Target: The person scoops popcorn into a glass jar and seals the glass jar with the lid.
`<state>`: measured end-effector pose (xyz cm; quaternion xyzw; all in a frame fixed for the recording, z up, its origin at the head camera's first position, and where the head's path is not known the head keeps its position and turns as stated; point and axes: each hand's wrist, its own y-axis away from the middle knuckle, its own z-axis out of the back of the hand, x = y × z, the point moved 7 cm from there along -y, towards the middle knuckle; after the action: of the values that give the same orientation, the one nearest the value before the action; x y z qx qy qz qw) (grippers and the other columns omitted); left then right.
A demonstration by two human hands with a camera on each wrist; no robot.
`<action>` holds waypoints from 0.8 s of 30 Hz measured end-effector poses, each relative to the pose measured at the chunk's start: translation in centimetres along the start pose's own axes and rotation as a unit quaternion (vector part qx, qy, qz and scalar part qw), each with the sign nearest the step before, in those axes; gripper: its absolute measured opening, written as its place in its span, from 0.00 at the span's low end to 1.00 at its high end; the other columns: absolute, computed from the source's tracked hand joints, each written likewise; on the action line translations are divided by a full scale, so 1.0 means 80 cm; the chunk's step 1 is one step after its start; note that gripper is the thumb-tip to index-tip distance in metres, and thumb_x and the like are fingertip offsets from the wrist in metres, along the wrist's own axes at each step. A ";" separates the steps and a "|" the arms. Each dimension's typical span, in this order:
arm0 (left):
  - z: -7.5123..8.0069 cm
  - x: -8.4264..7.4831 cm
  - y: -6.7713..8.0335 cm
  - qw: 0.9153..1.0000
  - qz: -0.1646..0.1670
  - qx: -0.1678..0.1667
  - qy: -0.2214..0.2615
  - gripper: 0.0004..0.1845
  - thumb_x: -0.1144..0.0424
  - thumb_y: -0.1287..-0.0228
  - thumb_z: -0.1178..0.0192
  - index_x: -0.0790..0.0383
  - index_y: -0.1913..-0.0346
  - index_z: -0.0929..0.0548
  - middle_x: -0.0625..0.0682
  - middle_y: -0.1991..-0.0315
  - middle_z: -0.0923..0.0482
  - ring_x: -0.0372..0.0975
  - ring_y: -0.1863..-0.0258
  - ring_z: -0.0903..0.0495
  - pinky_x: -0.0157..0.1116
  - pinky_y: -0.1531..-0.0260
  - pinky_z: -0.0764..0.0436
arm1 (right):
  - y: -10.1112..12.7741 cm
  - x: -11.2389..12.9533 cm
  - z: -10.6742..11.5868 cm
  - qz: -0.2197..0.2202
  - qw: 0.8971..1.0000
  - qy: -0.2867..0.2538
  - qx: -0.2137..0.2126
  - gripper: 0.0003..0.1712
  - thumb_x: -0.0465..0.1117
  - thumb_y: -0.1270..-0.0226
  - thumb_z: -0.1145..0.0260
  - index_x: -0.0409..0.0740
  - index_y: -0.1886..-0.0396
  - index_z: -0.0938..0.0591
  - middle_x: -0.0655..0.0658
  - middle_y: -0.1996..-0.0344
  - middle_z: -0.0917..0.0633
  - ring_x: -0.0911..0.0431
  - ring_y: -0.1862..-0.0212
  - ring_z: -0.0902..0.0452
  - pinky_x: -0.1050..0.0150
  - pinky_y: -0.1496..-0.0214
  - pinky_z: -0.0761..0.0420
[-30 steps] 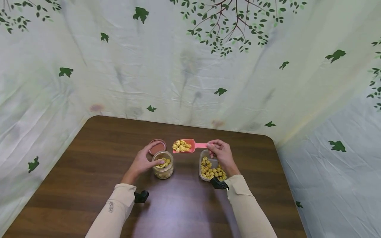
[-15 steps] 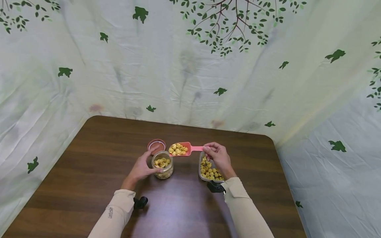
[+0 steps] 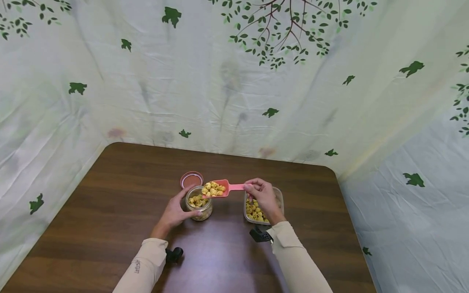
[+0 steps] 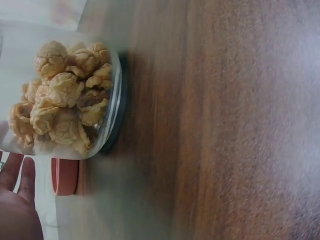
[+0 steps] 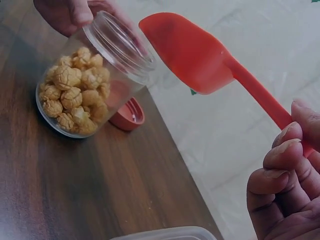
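My left hand (image 3: pixel 175 212) grips a clear glass jar (image 5: pixel 75 97) near its rim, thumb on the near side and fingers at the far side. Round caramel popcorn (image 4: pixel 62 95) partly fills the jar, which stands on the table. My right hand (image 3: pixel 263 198) pinches the handle of a pink-red plastic scoop (image 3: pixel 224 189). More popcorn (image 3: pixel 213 189) lies heaped in the scoop, whose tip is over the jar's mouth. In the right wrist view only the scoop's underside (image 5: pixel 192 55) shows, so its load is hidden there.
Behind the jar lies a reddish lid (image 3: pixel 191 180) on the brown wooden table (image 3: pixel 128 211). A clear plastic container (image 3: pixel 279 197) with popcorn sits below my right hand, which partly covers it. A pale leaf-patterned curtain (image 3: pixel 234 101) hangs behind the table.
My right hand has brought the loaded scoop leftward and nearer, from beside the jar to over its mouth. My left thumb has shifted from over the opening to the jar's near side.
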<state>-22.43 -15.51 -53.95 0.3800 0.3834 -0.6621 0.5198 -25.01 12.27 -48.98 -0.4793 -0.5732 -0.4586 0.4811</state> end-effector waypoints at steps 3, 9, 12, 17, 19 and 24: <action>-0.001 0.004 0.001 1.000 0.010 -0.002 0.002 0.49 0.62 0.61 0.20 0.62 0.32 0.33 0.64 0.41 0.25 0.56 0.41 0.29 0.56 0.39 0.38 | 0.001 -0.002 -0.003 0.001 1.000 0.001 0.001 0.10 0.34 0.33 0.37 0.28 0.59 0.22 0.39 0.79 0.22 0.59 0.80 0.31 0.69 0.79 0.29; -0.003 0.009 0.005 1.000 0.025 -0.010 -0.002 0.48 0.60 0.60 0.20 0.56 0.31 0.32 0.63 0.40 0.26 0.54 0.41 0.29 0.54 0.40 0.36 | 0.002 -0.007 -0.006 0.001 1.000 -0.004 -0.004 0.10 0.33 0.34 0.36 0.26 0.60 0.22 0.42 0.82 0.22 0.59 0.82 0.31 0.69 0.79 0.30; -0.003 0.010 0.006 0.999 0.030 -0.011 0.007 0.48 0.60 0.60 0.20 0.56 0.31 0.32 0.63 0.40 0.27 0.55 0.40 0.29 0.54 0.40 0.36 | 0.003 -0.007 -0.008 0.004 1.000 0.001 -0.001 0.11 0.33 0.34 0.35 0.25 0.60 0.22 0.46 0.83 0.22 0.60 0.83 0.31 0.69 0.79 0.30; -0.005 0.012 0.006 0.999 0.041 -0.009 0.026 0.48 0.61 0.59 0.21 0.54 0.31 0.33 0.64 0.38 0.28 0.56 0.39 0.31 0.55 0.39 0.37 | 0.005 -0.003 -0.012 0.013 1.000 0.019 0.007 0.12 0.33 0.34 0.36 0.25 0.59 0.22 0.48 0.83 0.22 0.61 0.83 0.31 0.69 0.79 0.29; -0.006 0.012 0.005 0.999 0.039 -0.009 0.026 0.48 0.62 0.58 0.21 0.55 0.30 0.33 0.65 0.38 0.29 0.56 0.39 0.31 0.56 0.39 0.37 | 0.005 0.000 -0.014 0.016 0.999 0.027 0.009 0.12 0.34 0.34 0.36 0.26 0.59 0.22 0.48 0.83 0.22 0.61 0.83 0.31 0.69 0.79 0.29; -0.004 -0.011 0.008 0.998 0.046 -0.002 0.034 0.46 0.67 0.55 0.23 0.62 0.30 0.35 0.70 0.38 0.31 0.61 0.39 0.32 0.57 0.40 0.37 | 0.012 0.019 -0.021 0.013 0.999 0.047 0.015 0.12 0.34 0.34 0.36 0.26 0.59 0.22 0.49 0.83 0.22 0.59 0.82 0.31 0.69 0.79 0.29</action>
<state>-21.59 -14.98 -53.34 0.4185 0.3843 -0.6235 0.5370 -23.96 10.88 -47.21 -0.4578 -0.5501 -0.4656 0.5206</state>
